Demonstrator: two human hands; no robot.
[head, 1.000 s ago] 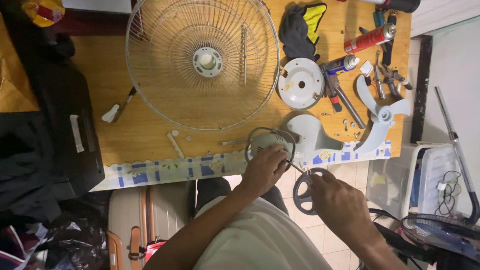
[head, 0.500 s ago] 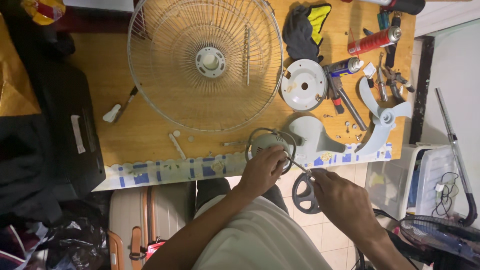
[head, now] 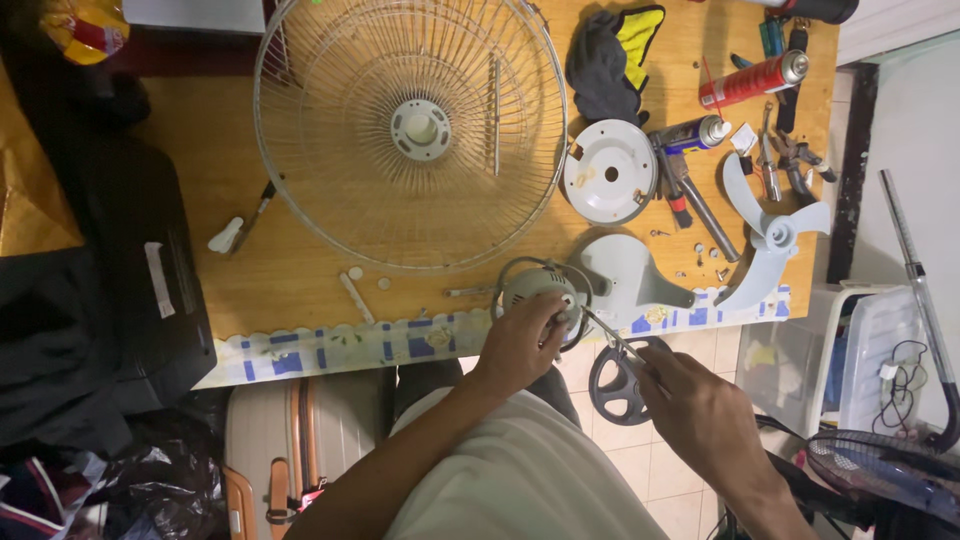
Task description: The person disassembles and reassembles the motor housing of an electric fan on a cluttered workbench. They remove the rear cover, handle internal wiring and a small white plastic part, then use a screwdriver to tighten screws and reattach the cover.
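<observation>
wooden table up top, with fan parts spread all over it. the left hand is closed around a small round grey motor at the near edge of the table, and the fingers hide most of it. the right hand pinches a thin metal tool, maybe a screwdriver. its tip goes to the motor, but you cannot tell where it touches. a dark round ring sits under that hand, partly hidden. a big wire fan guard lies on the table, its top cut off. a pale fan blade, a white round plate, a red spray can and dark gloves lie to the right. the tiny screws are hard to see.
</observation>
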